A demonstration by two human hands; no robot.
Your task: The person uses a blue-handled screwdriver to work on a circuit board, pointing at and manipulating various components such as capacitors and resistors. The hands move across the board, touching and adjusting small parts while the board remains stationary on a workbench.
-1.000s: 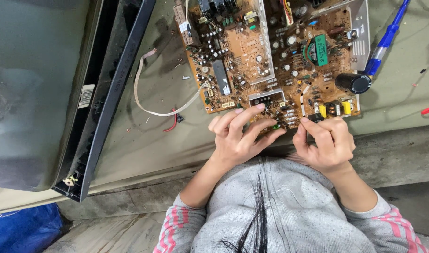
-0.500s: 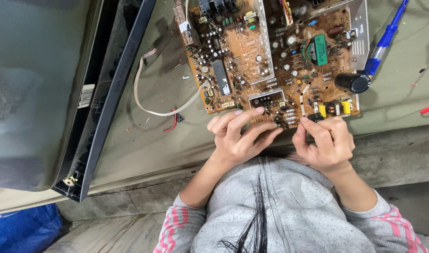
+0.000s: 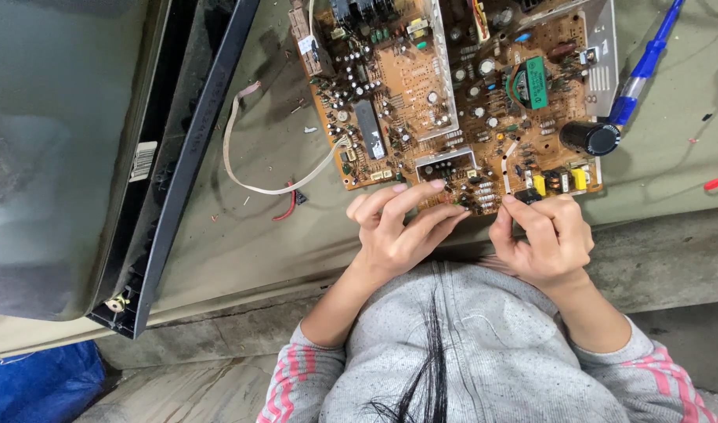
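Both of your hands sit at the near edge of the brown circuit board [image 3: 453, 94], which lies flat on the table [image 3: 296, 219]: your left hand [image 3: 398, 235] spreads its fingers loosely over the small parts there, and your right hand [image 3: 543, 235] is curled, fingertips pinching at a small part by the yellow blocks. You will likely find the board stiff, light and fragile, its soldered parts and the tall black capacitor [image 3: 590, 138] easily bent, so grip it by the bare edges.

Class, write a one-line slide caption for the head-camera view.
Left hand and right hand finger the near edge of a brown, component-crowded circuit board on a grey-green mat.
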